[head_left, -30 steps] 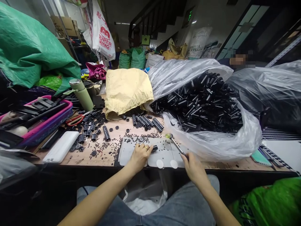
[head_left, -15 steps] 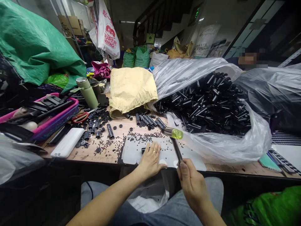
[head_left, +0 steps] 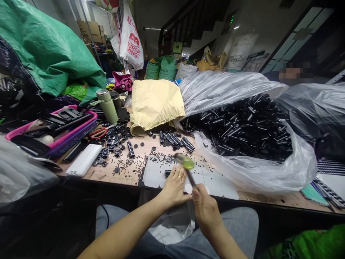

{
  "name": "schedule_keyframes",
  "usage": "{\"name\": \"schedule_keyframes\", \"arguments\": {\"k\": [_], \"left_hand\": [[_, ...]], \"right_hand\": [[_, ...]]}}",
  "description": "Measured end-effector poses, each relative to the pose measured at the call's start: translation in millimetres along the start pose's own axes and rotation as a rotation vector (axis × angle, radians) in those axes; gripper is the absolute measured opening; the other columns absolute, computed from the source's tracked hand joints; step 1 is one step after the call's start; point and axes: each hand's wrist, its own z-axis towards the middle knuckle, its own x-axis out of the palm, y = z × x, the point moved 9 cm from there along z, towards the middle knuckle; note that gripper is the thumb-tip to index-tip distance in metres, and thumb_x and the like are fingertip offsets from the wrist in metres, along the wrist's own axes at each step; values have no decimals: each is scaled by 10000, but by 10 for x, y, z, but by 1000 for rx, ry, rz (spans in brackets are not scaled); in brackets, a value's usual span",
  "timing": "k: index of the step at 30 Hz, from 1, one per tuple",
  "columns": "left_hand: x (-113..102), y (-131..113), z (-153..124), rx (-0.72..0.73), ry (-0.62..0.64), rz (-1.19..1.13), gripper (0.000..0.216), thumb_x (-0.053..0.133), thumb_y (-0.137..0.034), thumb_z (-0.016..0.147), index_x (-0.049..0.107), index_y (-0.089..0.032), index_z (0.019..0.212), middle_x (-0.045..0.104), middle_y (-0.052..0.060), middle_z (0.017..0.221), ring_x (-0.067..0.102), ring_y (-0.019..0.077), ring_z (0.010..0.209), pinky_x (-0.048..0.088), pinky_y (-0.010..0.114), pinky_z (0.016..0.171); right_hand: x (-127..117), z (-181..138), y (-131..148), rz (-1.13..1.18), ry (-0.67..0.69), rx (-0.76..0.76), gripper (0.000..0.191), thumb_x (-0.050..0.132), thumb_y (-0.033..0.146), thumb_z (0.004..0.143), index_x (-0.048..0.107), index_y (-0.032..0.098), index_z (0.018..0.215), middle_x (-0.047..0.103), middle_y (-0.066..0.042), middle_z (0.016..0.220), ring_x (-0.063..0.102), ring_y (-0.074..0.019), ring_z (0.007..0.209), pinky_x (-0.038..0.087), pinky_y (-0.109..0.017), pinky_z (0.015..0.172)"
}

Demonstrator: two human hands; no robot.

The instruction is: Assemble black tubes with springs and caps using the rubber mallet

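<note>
My right hand (head_left: 205,208) grips the dark handle of a small mallet (head_left: 185,163) with a yellow-green head, which hangs blurred just above my left fingers. My left hand (head_left: 175,187) rests on the white mat (head_left: 212,183) at the table's front edge, fingers closed over a short black tube (head_left: 168,173) that it holds down there; a ring shows on one finger. Small black beads and washers (head_left: 129,167) lie scattered over the mat and the wood to the left.
A clear bag of black tubes (head_left: 242,126) fills the right of the table. A yellow sack (head_left: 156,102), a green flask (head_left: 107,106), red scissors (head_left: 99,133), a white power bank (head_left: 83,160) and a pink tray (head_left: 78,133) stand left. A person sits at the far right.
The mallet head has swung left and down from beside the bag to just over my left hand. My left hand moved slightly right on the mat; my right hand drew nearer to it.
</note>
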Motion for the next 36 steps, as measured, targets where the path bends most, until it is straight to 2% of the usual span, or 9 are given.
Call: {"name": "schedule_keyframes", "arguments": {"k": [5, 10, 14, 20, 23, 25, 30, 33, 36], "left_hand": [[-6, 98, 88, 8, -33, -2, 512, 303, -246, 836, 277, -28, 1298, 357, 191, 1322, 308, 266, 1229, 236, 418, 992], [-197, 35, 93, -107, -21, -136, 387, 317, -65, 795, 461, -115, 1151, 576, 128, 932, 524, 222, 878, 430, 358, 757], [-356, 28, -11, -96, -50, -240, 368, 416, -216, 821, 441, -164, 1185, 560, 114, 969, 520, 223, 855, 450, 332, 705], [-873, 2096, -444, -1005, -201, 89, 413, 339, -285, 849, 434, -32, 1161, 520, 230, 1020, 524, 298, 896, 436, 385, 691], [-845, 2625, -524, -1131, -103, 117, 339, 319, -183, 827, 494, -1, 1052, 539, 242, 959, 549, 324, 874, 436, 397, 670], [-774, 2655, -496, -1090, -68, 103, 314, 291, -109, 807, 521, -9, 996, 555, 226, 911, 568, 314, 841, 436, 390, 661], [-799, 2327, -447, -964, -184, -17, 361, 288, -145, 837, 435, -69, 1158, 508, 209, 1041, 571, 262, 846, 431, 362, 704], [-881, 2111, -451, -946, -412, -437, 387, 326, -283, 868, 382, -137, 1222, 517, 164, 1042, 565, 211, 806, 437, 329, 692], [-716, 1759, -294, -934, -450, -1043, 431, 431, -429, 820, 437, -161, 1157, 560, 65, 779, 523, 138, 589, 414, 249, 515]], "right_hand": [[350, 29, -83, -163, 209, -7, 376, 175, 401, 898, 466, 220, 744, 618, -30, 608, 607, -203, 565, 308, -238, 470], [-54, 232, -439, -164, 5, 109, 385, 169, 453, 888, 452, 226, 759, 594, -20, 572, 587, -197, 548, 296, -239, 462], [-138, 363, -918, -345, -7, 220, 370, 214, 476, 875, 457, 224, 757, 600, -30, 588, 567, -207, 506, 286, -257, 462], [-170, 556, -1134, -395, -160, 83, 316, 299, 422, 868, 500, 185, 810, 595, -89, 829, 549, -230, 811, 389, -311, 652], [-455, 872, -1019, -358, -319, 7, 275, 325, 335, 868, 520, 150, 925, 574, -113, 962, 484, -226, 923, 364, -321, 777], [-698, 1151, -1076, -369, -405, 106, 268, 344, 289, 856, 528, 129, 968, 556, -139, 1023, 444, -249, 977, 332, -354, 808], [-864, 1694, -1399, -263, -273, 325, 168, 520, 205, 725, 601, 60, 752, 608, -211, 833, 476, -312, 935, 308, -428, 778], [-844, 1672, -1377, -158, -262, 319, 227, 492, 280, 757, 615, 96, 706, 630, -161, 777, 531, -261, 844, 351, -386, 737], [-628, 1435, -1100, 36, -220, 251, 348, 407, 433, 809, 615, 155, 836, 650, -81, 830, 569, -171, 745, 409, -292, 664]]}}
